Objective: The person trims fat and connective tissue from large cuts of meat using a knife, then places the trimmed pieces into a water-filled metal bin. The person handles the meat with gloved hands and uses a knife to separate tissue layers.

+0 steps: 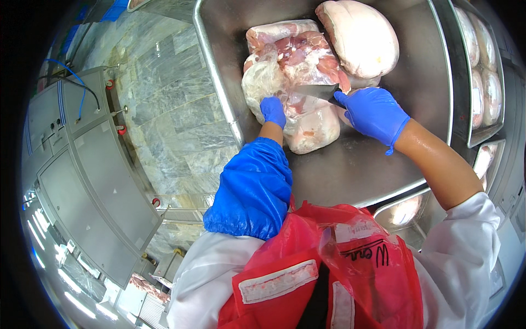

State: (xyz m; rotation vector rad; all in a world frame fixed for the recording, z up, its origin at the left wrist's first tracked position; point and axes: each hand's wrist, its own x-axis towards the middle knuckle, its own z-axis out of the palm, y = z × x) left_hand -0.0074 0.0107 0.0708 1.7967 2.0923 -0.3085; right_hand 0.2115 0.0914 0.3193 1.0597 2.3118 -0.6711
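Note:
In a deep steel tub (394, 159) lie several large pieces of raw meat. My right hand (377, 114), in a blue glove, is closed round the dark handle of a knife (313, 91). Its broad blade points left and lies over the meat (312, 57) in the middle. Clear plastic wrap (262, 79) is bunched loosely along the left side of that meat. My left hand (273, 112), also gloved in blue, is closed on the near edge of this wrap. A pale wrapped piece (313, 131) sits just below the blade.
A big pale cut of meat (361, 38) rests at the far right inside the tub. Beyond the right wall stands a metal tray (482, 71) of wrapped pieces. Grey steel cabinets (93, 186) on red casters stand on the tiled floor (170, 109) at left.

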